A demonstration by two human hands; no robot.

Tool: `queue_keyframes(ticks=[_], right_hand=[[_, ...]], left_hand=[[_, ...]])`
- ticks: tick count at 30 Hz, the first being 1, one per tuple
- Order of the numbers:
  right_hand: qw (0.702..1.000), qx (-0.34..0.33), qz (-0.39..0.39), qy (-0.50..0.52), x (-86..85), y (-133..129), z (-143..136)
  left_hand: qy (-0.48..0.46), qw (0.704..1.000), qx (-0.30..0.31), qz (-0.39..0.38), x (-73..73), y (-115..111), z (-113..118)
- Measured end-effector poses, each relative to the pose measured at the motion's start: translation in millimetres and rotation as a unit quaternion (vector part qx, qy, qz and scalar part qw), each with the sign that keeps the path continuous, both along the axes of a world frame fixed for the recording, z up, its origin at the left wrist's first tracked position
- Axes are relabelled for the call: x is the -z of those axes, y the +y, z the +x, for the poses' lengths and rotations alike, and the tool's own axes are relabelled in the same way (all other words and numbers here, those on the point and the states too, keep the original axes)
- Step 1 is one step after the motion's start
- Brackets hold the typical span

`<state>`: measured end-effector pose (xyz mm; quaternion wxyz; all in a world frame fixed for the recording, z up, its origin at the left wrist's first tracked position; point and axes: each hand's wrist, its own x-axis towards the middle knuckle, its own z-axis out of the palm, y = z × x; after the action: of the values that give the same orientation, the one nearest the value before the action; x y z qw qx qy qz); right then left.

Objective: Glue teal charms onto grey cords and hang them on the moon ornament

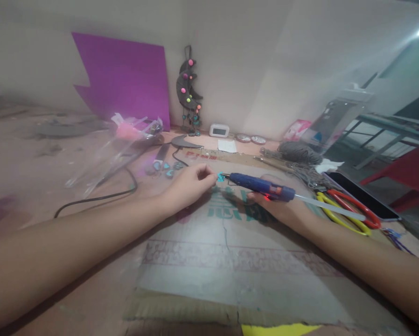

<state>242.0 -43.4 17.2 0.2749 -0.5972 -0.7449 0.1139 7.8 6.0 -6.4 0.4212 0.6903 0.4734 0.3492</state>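
Note:
My right hand (277, 198) is wrapped round a blue hot glue gun (256, 183), its red light on and a long translucent glue stick (330, 207) jutting from the back. The gun's nozzle points left, at a small turquoise piece (220, 177) pinched in the fingertips of my left hand (197, 182). Nozzle and piece look to be touching or nearly so; the piece's exact shape is too small to tell. Both hands are above a printed cardboard sheet (195, 275). Several small blue heart-shaped pieces (166, 166) lie beyond my left wrist.
Scissors with red and yellow handles (342, 212) and a phone (361, 195) lie at the right, near grey yarn (298, 153). A black cord (101, 199) crosses the left side. Against the wall are a purple sheet (129, 84), a moon-shaped hanging (185, 88) and a small white clock (219, 130).

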Motion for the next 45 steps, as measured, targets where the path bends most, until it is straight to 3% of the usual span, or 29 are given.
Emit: queue_keyframes(ticks=[10, 23, 45], right_hand=[[1.0, 0.0, 0.007, -0.015, 5.0, 2.7, 4.7], [1.0, 0.0, 0.009, -0.006, 1.9, 1.7, 1.0], [1.0, 0.012, 0.013, -0.025, 3.6, 2.4, 5.3]], left_hand=[[0.009, 1.0, -0.001, -0.016, -1.8, -1.8, -0.2], [0.007, 0.999, -0.003, 0.035, -1.7, 1.1, 0.3], [-0.011, 0.999, 0.001, 0.049, 3.0, 4.4, 0.1]])
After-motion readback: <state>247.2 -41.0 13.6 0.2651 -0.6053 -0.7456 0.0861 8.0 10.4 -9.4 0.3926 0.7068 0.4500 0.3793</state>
